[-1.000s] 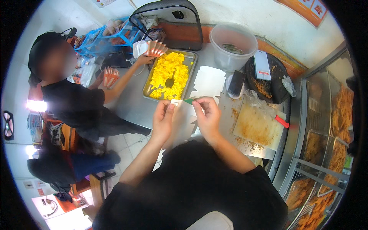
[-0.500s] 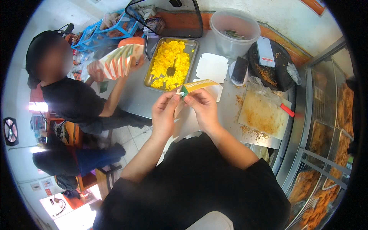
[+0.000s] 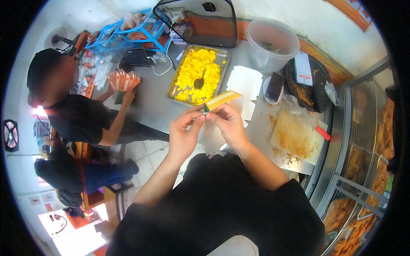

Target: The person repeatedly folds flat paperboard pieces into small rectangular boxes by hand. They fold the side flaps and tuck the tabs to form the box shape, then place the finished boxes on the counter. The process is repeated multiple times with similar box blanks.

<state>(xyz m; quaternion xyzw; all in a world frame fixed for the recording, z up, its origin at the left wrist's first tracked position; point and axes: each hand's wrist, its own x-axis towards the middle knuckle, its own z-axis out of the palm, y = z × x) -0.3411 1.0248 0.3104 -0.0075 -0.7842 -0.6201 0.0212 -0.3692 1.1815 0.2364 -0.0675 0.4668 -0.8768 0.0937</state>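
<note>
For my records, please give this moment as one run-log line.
left hand: pinches carton | right hand: pinches carton | carton: partly folded, yellow side showing | beyond: metal tray, yellow food, white card

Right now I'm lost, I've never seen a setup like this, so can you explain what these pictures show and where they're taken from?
There's no machine here. A person is working bare-handed, and a wide fisheye camera worn on their head looks down, so straight edges bend near the rim. The left hand and right hand together pinch a yellow, green and white carton. On the metal worktop are a tray of yellow food with a dark scoop, white card pieces, a phone, a plastic tub and a crumb-covered pale board. At left, a co-worker holds orange-and-white cartons.
</note>
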